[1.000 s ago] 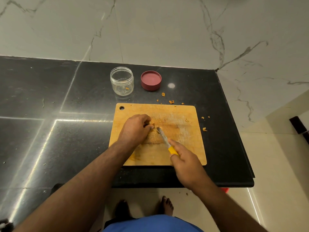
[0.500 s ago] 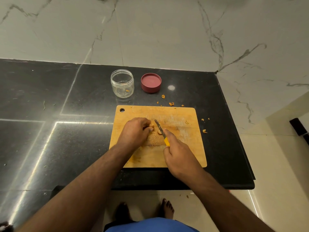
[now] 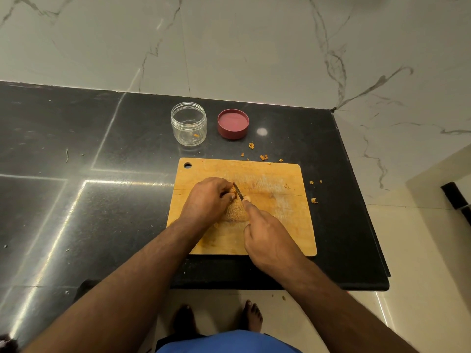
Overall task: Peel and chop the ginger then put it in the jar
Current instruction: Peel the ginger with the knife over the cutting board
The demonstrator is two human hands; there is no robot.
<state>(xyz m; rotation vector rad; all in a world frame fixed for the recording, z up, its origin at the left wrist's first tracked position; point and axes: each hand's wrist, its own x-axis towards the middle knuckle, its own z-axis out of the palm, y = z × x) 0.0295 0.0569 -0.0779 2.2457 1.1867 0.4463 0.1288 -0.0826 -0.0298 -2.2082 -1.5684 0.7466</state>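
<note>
Ginger, a small tan piece, is pinned to the rectangular wooden chopping board by the left hand, whose fingertips are curled down over it near the board's middle. Most of the piece is hidden under those fingers, so not much of it can be made out. Just in front of that hand a pale heap of finely chopped ginger is piled on the board.

A small knife is gripped by the right hand; its fingers are wrapped round the handle, which is fully covered now, and the index finger is stretched along the back of the dark blade. The blade tip is set right against the ginger, beside the left fingertips. Compared with a second ago, the right hand has been slid forward and to the left, so the yellow handle that was seen sticking out then is buried in the fist and the blade is brought in tight to the left hand. The left hand has barely been shifted.

Behind the board, the clear round plastic jar is stood open on the black polished stone counter, with only an orange scrap seen at its bottom. The dark red round lid is laid upside down just to its right. Orange peel bits are scattered on the counter by the board's far and right edges.
</note>
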